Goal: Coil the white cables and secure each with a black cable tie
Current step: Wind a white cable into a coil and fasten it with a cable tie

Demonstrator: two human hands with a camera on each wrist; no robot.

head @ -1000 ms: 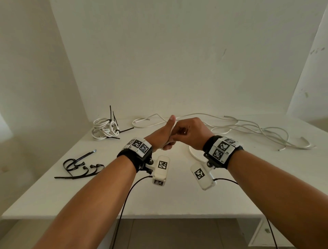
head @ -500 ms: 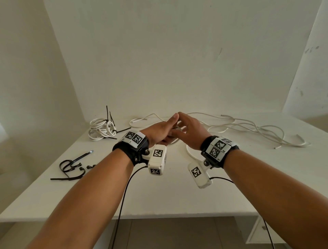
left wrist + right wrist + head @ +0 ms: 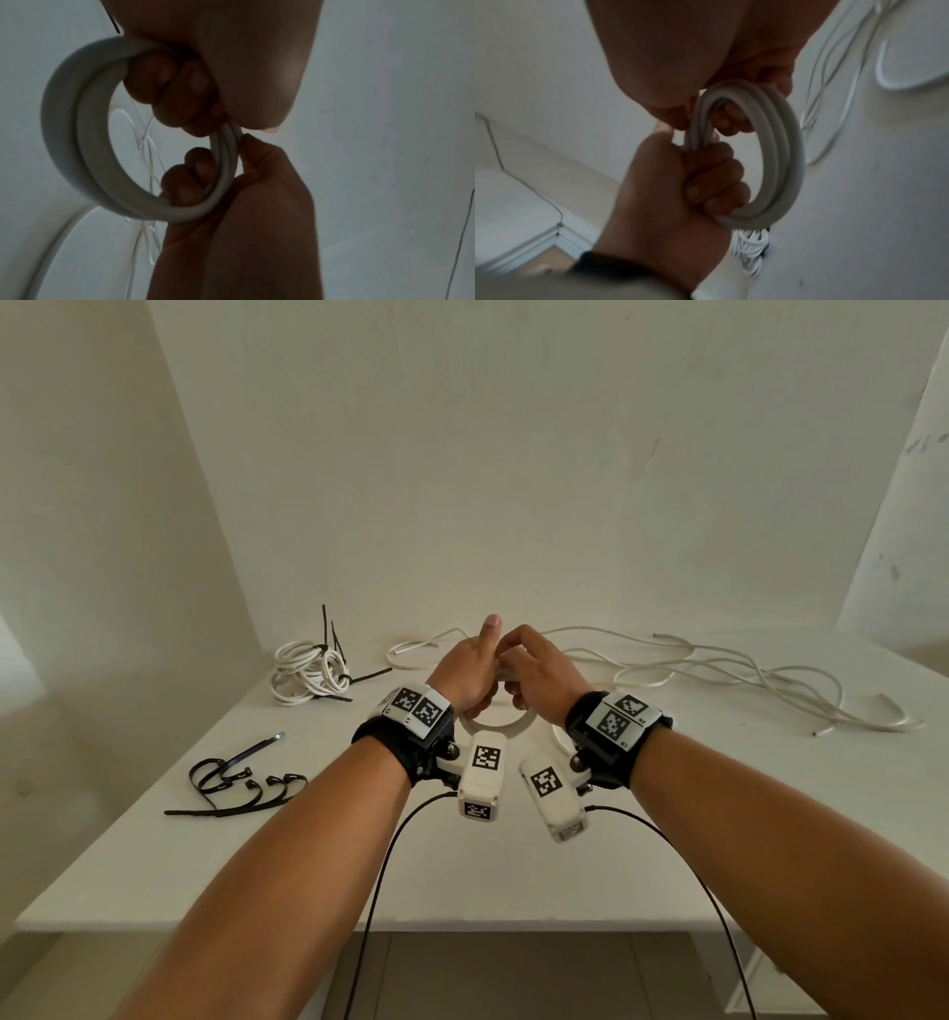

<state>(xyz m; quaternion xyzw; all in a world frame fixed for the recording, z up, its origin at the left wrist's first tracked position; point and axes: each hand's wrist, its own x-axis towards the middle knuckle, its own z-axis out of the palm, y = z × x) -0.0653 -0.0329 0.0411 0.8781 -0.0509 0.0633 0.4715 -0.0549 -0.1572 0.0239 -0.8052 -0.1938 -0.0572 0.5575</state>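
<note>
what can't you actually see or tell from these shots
- Head view: the top of the coil is hidden by the left hand and right hand.
- Right wrist view: the tied bundle is blurred and partly behind the coil.
- Head view: the count of black ties is unclear; they overlap.

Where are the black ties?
In the head view, the loose black ties lie on the table's left side, in front of the tied cable bundle.

Soft even daylight overhead; dim, murky, motion-blurred wrist views, edges bowed.
</note>
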